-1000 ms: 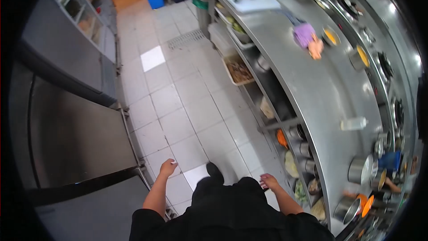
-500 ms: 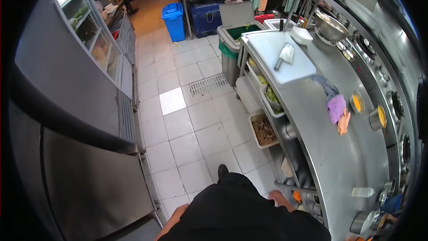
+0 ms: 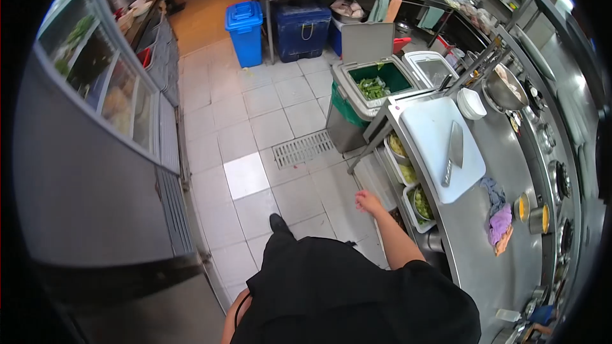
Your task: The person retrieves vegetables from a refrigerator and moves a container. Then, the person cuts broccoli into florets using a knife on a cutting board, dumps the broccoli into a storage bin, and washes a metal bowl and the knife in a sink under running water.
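My right hand (image 3: pixel 368 202) hangs in the air over the tiled floor, left of the steel counter (image 3: pixel 475 267). Its fingers are loosely bent, a little apart, and nothing shows in them. At my left side, close against my black clothing, only part of my left hand (image 3: pixel 237 299) shows; its fingers are hidden. On the counter lies a white cutting board (image 3: pixel 428 130) with a cleaver (image 3: pixel 454 153) flat on it. Cloths (image 3: pixel 500 223) are bunched beyond the board, beside two metal containers of yellow liquid (image 3: pixel 539 219).
A grey bin (image 3: pixel 347 130) with its lid up holds green scraps. Beyond stand a blue lidded bin (image 3: pixel 245 35) and a dark blue cooler box (image 3: pixel 299 35). A glass-door fridge (image 3: pixel 121 197) lines the left. A drain grate (image 3: pixel 305 149) sits in the floor; tubs (image 3: pixel 419 207) fill the undershelf.
I have moved forward along the aisle, so the bin, board and cleaver appear nearer. My right hand has swung forward into fuller view. The left hand stays low at my side.
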Motion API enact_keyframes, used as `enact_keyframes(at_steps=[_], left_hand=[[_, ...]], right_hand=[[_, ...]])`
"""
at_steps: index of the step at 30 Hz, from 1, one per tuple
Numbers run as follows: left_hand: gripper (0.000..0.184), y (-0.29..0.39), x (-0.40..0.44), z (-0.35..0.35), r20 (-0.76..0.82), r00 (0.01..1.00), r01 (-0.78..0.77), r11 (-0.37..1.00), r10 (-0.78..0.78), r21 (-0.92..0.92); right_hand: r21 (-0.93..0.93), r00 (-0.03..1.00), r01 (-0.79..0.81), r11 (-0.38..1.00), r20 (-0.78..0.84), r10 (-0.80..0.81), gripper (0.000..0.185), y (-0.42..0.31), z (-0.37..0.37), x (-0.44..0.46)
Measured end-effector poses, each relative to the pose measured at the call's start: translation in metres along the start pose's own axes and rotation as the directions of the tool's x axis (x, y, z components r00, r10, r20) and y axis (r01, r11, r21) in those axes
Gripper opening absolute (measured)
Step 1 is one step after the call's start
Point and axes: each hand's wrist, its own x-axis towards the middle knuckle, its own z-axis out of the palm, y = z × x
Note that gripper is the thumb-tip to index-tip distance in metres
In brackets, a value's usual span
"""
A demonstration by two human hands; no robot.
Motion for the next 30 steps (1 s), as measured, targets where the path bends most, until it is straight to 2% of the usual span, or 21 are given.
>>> enact_keyframes(at_steps=[3,4,6,8,10,11,13,14,17,19,21,22,23,24,25,26,27,29,30], left_hand=[[0.033,0.111,0.022,-0.051,0.048,0.999,0.003,0.999,-0.005,0.044],[0.033,0.153,0.028,-0.066,0.063,0.998,0.003,0.998,-0.007,0.062],[0.032,0.231,0.047,-0.086,0.094,0.995,0.004,0.994,-0.014,0.108],[0.032,0.307,0.07,-0.101,0.127,0.992,0.009,0.99,-0.027,0.138],[0.032,0.381,0.098,-0.111,0.151,0.988,0.01,0.985,-0.037,0.175],[0.032,0.417,0.113,-0.115,0.16,0.986,0.01,0.982,-0.041,0.188],[0.031,0.487,0.144,-0.119,0.175,0.983,0.01,0.977,-0.048,0.212],[0.031,0.521,0.157,-0.119,0.176,0.983,0.005,0.974,-0.046,0.226],[0.031,0.625,0.195,-0.112,0.171,0.985,-0.026,0.97,-0.017,0.243],[0.03,0.689,0.219,-0.11,0.157,0.987,-0.056,0.965,0.016,0.256],[0.03,0.747,0.248,-0.112,0.138,0.99,-0.076,0.961,0.04,0.265],[0.026,0.769,0.27,-0.119,0.033,0.99,-0.143,0.964,0.139,0.225],[0.024,0.787,0.294,-0.129,-0.075,0.97,-0.215,0.958,0.232,0.191],[0.024,0.799,0.315,-0.146,-0.072,0.969,-0.218,0.956,0.236,0.198],[0.022,0.808,0.341,-0.165,-0.108,0.917,-0.22,0.713,0.385,0.666],[0.022,0.822,0.37,-0.182,-0.058,0.846,-0.113,0.285,0.53,0.952],[0.022,0.832,0.395,-0.195,-0.079,0.85,-0.024,0.188,0.521,0.982],[0.023,0.855,0.446,-0.217,-0.203,0.904,0.085,0.307,0.377,0.948],[0.023,0.869,0.476,-0.225,-0.246,0.919,0.129,0.356,0.307,0.926]], right_hand=[[-0.233,0.991,-0.038,0.972,0.115,0.067,0.03,0.013,0.015,0.034],[-0.355,0.959,-0.082,0.931,0.227,0.17,0.028,0.025,0.021,0.045],[-0.092,0.938,-0.32,0.943,0.11,0.329,0.024,0.013,0.021,0.032],[0.028,0.854,-0.52,0.854,0.049,0.518,0.022,-0.012,0.01,0.023],[0.154,0.802,-0.592,0.791,0.019,0.597,0.024,-0.016,0.003,0.037],[0.168,0.798,-0.596,0.785,0.023,0.602,0.024,-0.018,0.001,0.056],[0.36,0.769,-0.585,0.726,-0.038,0.639,0.027,-0.029,-0.002,0.103],[0.369,0.767,-0.587,0.721,-0.031,0.641,0.027,-0.05,-0.001,0.125],[0.475,0.824,-0.507,0.72,0.019,0.567,0.028,-0.124,-0.004,0.241],[0.331,0.898,-0.428,0.841,0.053,0.436,0.02,-0.174,-0.011,0.336],[0.112,0.983,-0.151,0.982,0.125,0.137,0.02,-0.263,-0.03,0.425],[0.065,0.989,0.026,0.998,0.142,-0.035,0.023,-0.334,-0.047,0.451],[0.089,0.97,0.195,0.977,0.13,-0.206,0.024,-0.413,-0.064,0.465],[0.124,0.942,0.32,0.939,0.067,-0.33,0.023,-0.484,-0.078,0.474],[0.145,0.896,0.44,0.886,-0.01,-0.444,0.023,-0.55,-0.098,0.478],[0.109,0.849,0.529,0.842,-0.065,-0.525,0.023,-0.624,-0.126,0.47],[0.066,0.791,0.61,0.79,-0.117,-0.601,0.023,-0.69,-0.155,0.462],[0.099,0.635,0.769,0.632,-0.241,-0.734,0.02,-0.774,-0.208,0.473],[0.091,0.636,0.766,0.637,-0.257,-0.728,0.02,-0.799,-0.23,0.491]])
